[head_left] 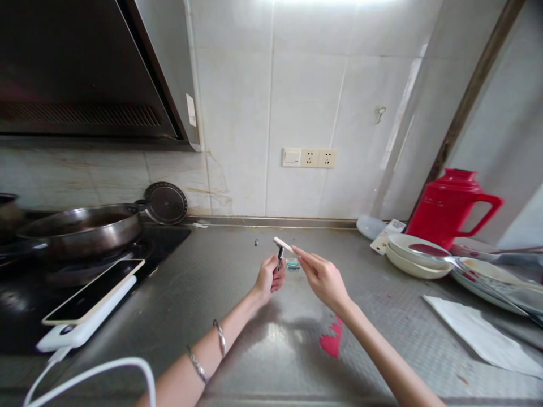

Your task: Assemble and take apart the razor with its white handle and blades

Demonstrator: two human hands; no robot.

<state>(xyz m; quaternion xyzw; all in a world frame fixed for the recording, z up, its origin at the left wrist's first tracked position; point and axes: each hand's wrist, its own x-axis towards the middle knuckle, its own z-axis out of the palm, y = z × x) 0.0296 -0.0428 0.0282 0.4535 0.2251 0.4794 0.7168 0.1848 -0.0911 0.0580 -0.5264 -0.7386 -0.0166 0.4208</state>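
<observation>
The fingers [278, 278] of the left hand [267, 277] are curled closed around the handle of a slim black-and-silver tool [280, 259], held nearly upright with its head at the top. The fingers of the right hand [326, 278] are extended and pinch the near end of a white stick [283, 244]. The far end of the stick lies at the tool's head; contact between the two cannot be confirmed. Both items are held above the metal tabletop [237, 299].

Just beyond the hands, a small clear case [292, 264] with teal contents rests on the tabletop. A small teal-and-dark piece [256, 242] lies farther left, apart from the case. A red patch [331, 337] is located near the right forearm.

Outer left: a phone [94, 291] rests on a white device [87, 319] with a white cable, beside a metal pan [85, 229] on the stove. Outer right: a white sheet [483, 333], stacked bowls [418, 265] and a red jug [449, 206].
</observation>
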